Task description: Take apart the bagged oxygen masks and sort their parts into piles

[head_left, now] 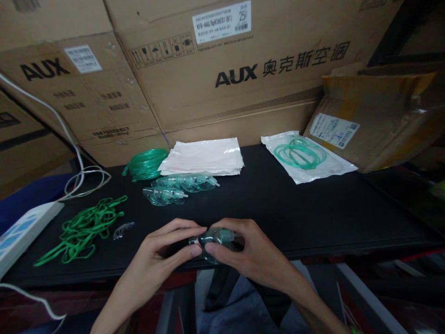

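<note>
A clear green oxygen mask (212,236) is held at the front edge of the black table. My right hand (248,246) is closed around its right side, with the thumb on its near face. At the mask's left end, my left hand (167,246) pinches the edge between thumb and fingertips. Whether a smaller part sits in that pinch cannot be made out. Beyond my hands lie several more green masks (181,185) with pale connectors. To the left is a tangle of green elastic straps (88,227), with small clear pieces (123,229) beside it.
Coiled green tubing (148,163) and a stack of white pouches (205,157) lie at the back. Farther right, a white pouch (308,174) carries coiled tubing (299,153), near a torn carton (378,120). Large cardboard boxes (243,106) stand behind. A power strip (31,232) lies left.
</note>
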The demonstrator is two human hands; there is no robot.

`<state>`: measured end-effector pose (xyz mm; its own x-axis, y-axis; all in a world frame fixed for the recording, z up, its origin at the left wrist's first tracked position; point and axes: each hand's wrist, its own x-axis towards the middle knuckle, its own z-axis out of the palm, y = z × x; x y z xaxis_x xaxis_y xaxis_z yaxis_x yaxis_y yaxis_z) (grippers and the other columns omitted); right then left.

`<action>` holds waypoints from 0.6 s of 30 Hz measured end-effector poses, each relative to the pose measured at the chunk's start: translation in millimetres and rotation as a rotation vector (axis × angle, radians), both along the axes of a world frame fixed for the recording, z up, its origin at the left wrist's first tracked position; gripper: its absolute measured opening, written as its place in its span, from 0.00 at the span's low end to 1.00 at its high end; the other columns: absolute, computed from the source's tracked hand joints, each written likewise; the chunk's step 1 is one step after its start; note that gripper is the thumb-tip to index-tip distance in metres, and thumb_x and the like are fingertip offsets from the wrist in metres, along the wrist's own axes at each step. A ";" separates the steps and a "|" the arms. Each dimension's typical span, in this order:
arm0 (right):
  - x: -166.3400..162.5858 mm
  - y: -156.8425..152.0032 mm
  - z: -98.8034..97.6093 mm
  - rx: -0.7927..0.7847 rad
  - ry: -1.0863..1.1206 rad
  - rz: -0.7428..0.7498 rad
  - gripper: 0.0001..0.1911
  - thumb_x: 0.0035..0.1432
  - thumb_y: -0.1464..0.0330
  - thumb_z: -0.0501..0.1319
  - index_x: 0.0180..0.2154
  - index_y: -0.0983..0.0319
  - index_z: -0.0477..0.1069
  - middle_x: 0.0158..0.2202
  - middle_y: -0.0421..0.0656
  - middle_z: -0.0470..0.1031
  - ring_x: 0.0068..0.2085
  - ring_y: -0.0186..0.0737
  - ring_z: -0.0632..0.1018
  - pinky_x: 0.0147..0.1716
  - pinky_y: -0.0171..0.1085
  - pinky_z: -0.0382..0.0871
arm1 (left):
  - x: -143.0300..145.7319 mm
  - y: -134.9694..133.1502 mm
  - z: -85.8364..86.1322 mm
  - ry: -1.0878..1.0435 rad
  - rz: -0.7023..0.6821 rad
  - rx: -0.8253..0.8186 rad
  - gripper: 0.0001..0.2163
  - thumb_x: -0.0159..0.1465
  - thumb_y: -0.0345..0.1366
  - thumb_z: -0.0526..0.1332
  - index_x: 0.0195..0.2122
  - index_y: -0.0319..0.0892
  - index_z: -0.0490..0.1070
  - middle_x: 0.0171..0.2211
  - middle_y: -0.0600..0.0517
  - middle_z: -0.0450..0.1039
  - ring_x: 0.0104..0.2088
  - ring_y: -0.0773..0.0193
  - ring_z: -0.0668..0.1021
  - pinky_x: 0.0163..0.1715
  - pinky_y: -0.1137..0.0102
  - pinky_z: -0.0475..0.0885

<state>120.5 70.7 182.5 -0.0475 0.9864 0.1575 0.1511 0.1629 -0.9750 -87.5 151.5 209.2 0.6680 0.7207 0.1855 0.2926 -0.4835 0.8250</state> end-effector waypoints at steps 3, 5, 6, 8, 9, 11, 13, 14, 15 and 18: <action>0.8 -0.5 -0.7 0.007 -0.003 0.011 0.09 0.63 0.63 0.66 0.40 0.62 0.80 0.32 0.37 0.76 0.33 0.34 0.73 0.32 0.33 0.64 | -1.3 1.0 -2.5 -0.009 0.002 -0.091 0.11 0.65 0.43 0.69 0.49 0.57 0.83 0.46 0.50 0.81 0.46 0.61 0.82 0.45 0.76 0.77; 0.6 -0.8 -0.7 0.008 -0.004 0.012 0.09 0.64 0.63 0.66 0.41 0.62 0.80 0.32 0.37 0.76 0.33 0.34 0.72 0.32 0.33 0.64 | -1.7 -0.1 -4.4 -0.022 0.008 -0.126 0.12 0.66 0.43 0.68 0.50 0.57 0.82 0.46 0.50 0.80 0.47 0.61 0.81 0.46 0.75 0.77; 0.4 -0.9 -0.5 0.008 -0.006 0.014 0.10 0.64 0.62 0.66 0.41 0.62 0.80 0.32 0.37 0.76 0.33 0.33 0.72 0.32 0.33 0.64 | -1.9 -0.8 -5.2 -0.028 0.013 -0.140 0.12 0.66 0.43 0.68 0.50 0.57 0.82 0.46 0.50 0.80 0.47 0.61 0.81 0.46 0.75 0.77; 0.1 -1.0 0.6 0.006 -0.012 0.021 0.09 0.64 0.63 0.66 0.40 0.62 0.80 0.32 0.37 0.76 0.32 0.33 0.72 0.32 0.33 0.64 | -2.0 -2.1 -6.4 -0.034 0.028 -0.167 0.12 0.65 0.43 0.69 0.50 0.56 0.82 0.46 0.50 0.80 0.48 0.60 0.81 0.47 0.74 0.76; 0.2 -0.9 1.4 0.005 -0.015 0.026 0.09 0.64 0.63 0.66 0.39 0.62 0.80 0.31 0.36 0.76 0.32 0.33 0.72 0.32 0.32 0.63 | -1.9 -2.5 -6.8 -0.033 0.037 -0.179 0.12 0.64 0.43 0.70 0.49 0.56 0.83 0.46 0.50 0.80 0.48 0.60 0.81 0.47 0.74 0.76; 0.7 -0.4 2.9 0.010 -0.025 0.031 0.08 0.63 0.64 0.66 0.39 0.63 0.80 0.31 0.36 0.75 0.32 0.32 0.72 0.31 0.32 0.63 | -1.5 -2.5 -7.0 -0.031 0.059 -0.201 0.12 0.62 0.43 0.71 0.47 0.54 0.84 0.46 0.49 0.80 0.47 0.59 0.81 0.47 0.74 0.77; 1.4 0.1 3.8 0.022 -0.040 0.031 0.08 0.63 0.65 0.66 0.40 0.63 0.80 0.31 0.36 0.76 0.32 0.32 0.72 0.32 0.32 0.63 | -0.9 -2.3 -6.9 -0.037 0.074 -0.220 0.12 0.61 0.44 0.72 0.46 0.53 0.85 0.45 0.49 0.80 0.47 0.59 0.81 0.46 0.73 0.77; 1.6 0.3 3.9 0.031 -0.045 0.033 0.08 0.64 0.65 0.66 0.41 0.63 0.80 0.32 0.36 0.76 0.32 0.32 0.72 0.32 0.32 0.64 | -0.5 -2.4 -6.7 -0.044 0.084 -0.230 0.11 0.61 0.44 0.72 0.45 0.53 0.85 0.45 0.48 0.80 0.47 0.58 0.81 0.46 0.73 0.77; 1.8 0.3 3.8 0.037 -0.048 0.038 0.08 0.64 0.64 0.66 0.41 0.63 0.80 0.32 0.37 0.77 0.33 0.32 0.73 0.33 0.32 0.64 | -0.2 -2.7 -6.4 -0.051 0.095 -0.241 0.11 0.61 0.44 0.72 0.44 0.52 0.85 0.45 0.48 0.80 0.47 0.58 0.81 0.46 0.73 0.77; 2.1 -0.4 2.9 0.053 -0.054 0.045 0.08 0.64 0.65 0.67 0.42 0.62 0.80 0.34 0.38 0.78 0.34 0.33 0.74 0.34 0.32 0.66 | 0.8 -5.3 -6.1 -0.077 0.143 -0.276 0.11 0.61 0.44 0.71 0.43 0.50 0.86 0.45 0.47 0.80 0.47 0.57 0.82 0.47 0.72 0.78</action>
